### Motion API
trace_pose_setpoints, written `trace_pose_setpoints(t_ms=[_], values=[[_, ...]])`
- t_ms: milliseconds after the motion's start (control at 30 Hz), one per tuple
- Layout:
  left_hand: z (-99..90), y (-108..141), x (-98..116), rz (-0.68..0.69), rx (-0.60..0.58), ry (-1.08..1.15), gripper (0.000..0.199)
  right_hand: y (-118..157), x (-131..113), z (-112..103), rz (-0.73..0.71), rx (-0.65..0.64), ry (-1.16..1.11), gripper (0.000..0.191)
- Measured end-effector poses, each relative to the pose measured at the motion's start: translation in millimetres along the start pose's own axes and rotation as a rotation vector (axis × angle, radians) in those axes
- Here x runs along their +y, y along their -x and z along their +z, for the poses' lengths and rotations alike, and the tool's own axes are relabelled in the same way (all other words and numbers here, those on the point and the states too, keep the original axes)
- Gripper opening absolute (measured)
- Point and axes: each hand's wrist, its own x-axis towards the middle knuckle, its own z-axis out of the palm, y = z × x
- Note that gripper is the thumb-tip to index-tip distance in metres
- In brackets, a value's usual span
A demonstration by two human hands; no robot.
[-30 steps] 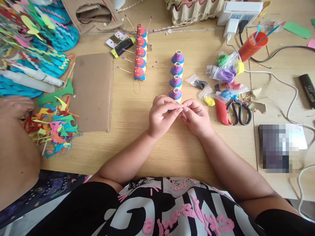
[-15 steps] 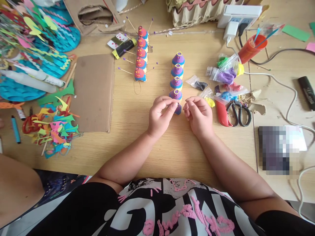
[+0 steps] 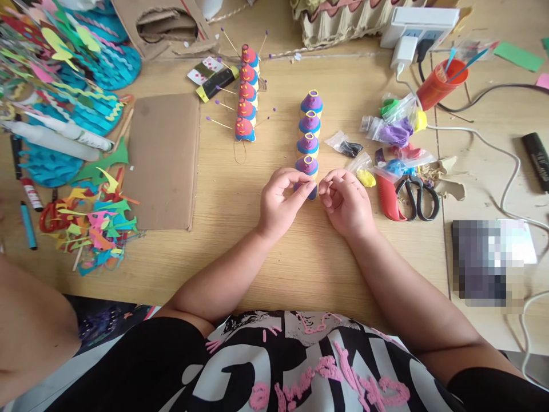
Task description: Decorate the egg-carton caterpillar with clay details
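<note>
A row of blue and purple cone shapes with yellow rings on top [image 3: 310,125] stands upright down the middle of the table. At its near end, my left hand [image 3: 283,200] pinches thumb and forefinger together over the last shape, on something too small to make out. My right hand [image 3: 348,200] is just to the right, its fingers curled and pressed together; what they hold, if anything, is hidden. A gap separates the two hands. Further left stands a similar red and blue row [image 3: 246,109] with smiling faces and purple-tipped sticks.
Bags of coloured clay [image 3: 397,131], red-handled scissors [image 3: 391,197] and a red cup [image 3: 441,86] are at the right. At the left lie a cardboard sheet [image 3: 163,163] and paper scraps [image 3: 103,223]. A power strip [image 3: 419,26] sits at the back. Another person's arm shows lower left.
My right hand's fingers have curled in a little more, and my left hand has shifted slightly right. At the far left, the other person's arm has moved, and more of the markers shows.
</note>
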Motion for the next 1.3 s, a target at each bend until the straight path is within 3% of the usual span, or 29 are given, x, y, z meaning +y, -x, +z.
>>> trace_pose_setpoints(t_ms=[300,867,1133,1300], values=[[0.2,-1.0,-1.0,0.032,0.010,0.039,0.020,0.9,-0.7,1.3,0.034,-0.043,0.003,0.049],[-1.3,-1.8,-2.0,0.077,0.000,0.085,0.009,2.0,-0.8,-0.1,0.092,-0.058,-0.029,0.042],[-2.1,-0.7,-1.1,-0.002,0.003,0.176,0.022,1.4,-1.0,-0.6,0.094,-0.077,-0.058,0.038],[-1.8,-0.6,-3.4,-0.007,-0.023,0.169,0.016,1.1,-0.1,-0.5,0.103,-0.083,-0.079,0.037]])
